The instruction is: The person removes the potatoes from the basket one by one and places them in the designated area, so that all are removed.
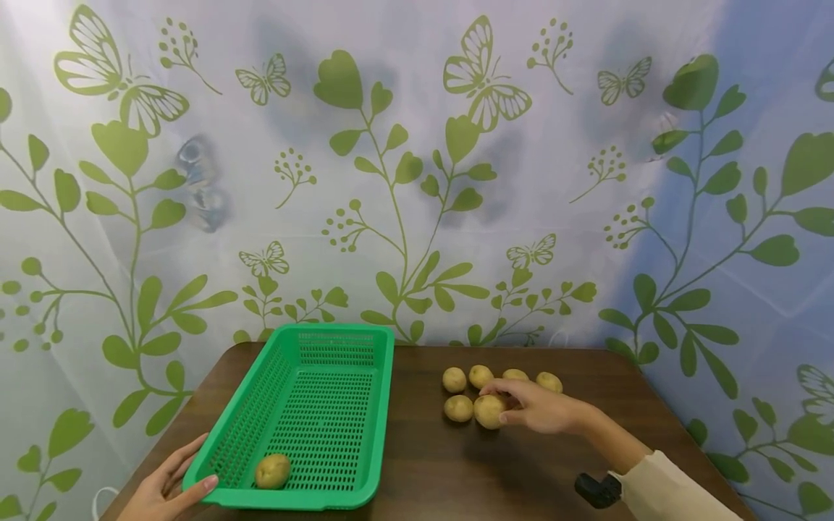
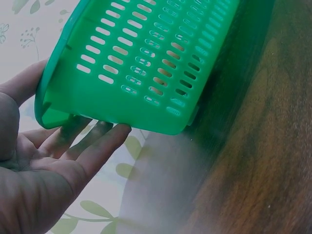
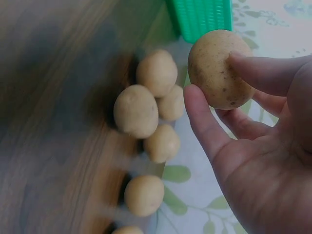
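A green plastic basket (image 1: 384, 434) with slotted walls stands on the left of the table. One potato (image 1: 272, 471) lies inside, by its near left corner. My left hand (image 1: 171, 481) holds that corner, thumb over the rim and fingers against the outer wall (image 2: 141, 92). Between thumb and fingertips, my right hand (image 1: 537, 407) grips another potato (image 3: 219, 70), raised above the table in the right wrist view. Several loose potatoes (image 1: 459, 409) lie close around it, among them one potato (image 3: 136, 111) near the front of the group. The right palm is partly hidden in the head view.
The dark wooden table (image 1: 417, 463) carries the basket and the potatoes. A pale curtain (image 1: 417, 181) with green leaves and butterflies hangs right behind and beside it. A black device (image 1: 598, 490) sits at the right wrist.
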Motion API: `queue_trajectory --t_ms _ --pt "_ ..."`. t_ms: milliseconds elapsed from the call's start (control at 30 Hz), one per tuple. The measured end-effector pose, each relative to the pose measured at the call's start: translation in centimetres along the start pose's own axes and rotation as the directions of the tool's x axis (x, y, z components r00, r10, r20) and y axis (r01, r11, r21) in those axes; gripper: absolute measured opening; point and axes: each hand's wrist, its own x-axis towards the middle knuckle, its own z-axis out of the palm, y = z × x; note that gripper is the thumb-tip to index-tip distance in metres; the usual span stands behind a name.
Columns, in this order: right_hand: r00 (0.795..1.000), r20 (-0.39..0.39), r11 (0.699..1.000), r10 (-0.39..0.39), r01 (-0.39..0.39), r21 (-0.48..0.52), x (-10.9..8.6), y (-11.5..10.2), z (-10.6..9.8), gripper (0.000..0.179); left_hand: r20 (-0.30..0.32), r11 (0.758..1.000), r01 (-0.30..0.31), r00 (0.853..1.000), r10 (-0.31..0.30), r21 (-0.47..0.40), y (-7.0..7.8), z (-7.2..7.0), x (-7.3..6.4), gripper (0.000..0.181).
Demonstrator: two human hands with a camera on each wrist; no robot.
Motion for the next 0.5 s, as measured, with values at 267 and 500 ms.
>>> queue_trajectory --t_ms 267,500 --pt "0.998 -0.027 0.998 0.053 -0.052 0.026 -1.9 1.3 -0.3 0.045 0.0 1.0 0.025 1.0 -0.025 0.002 0.3 0.2 -0.3 0.088" --pt "0.992 -0.05 0.99 0.113 -0.107 0.095 -3.2 4.3 -0.2 0.044 0.014 1.0 0.001 1.0 -0.001 -0.017 0.5 0.1 -0.3 0.081"
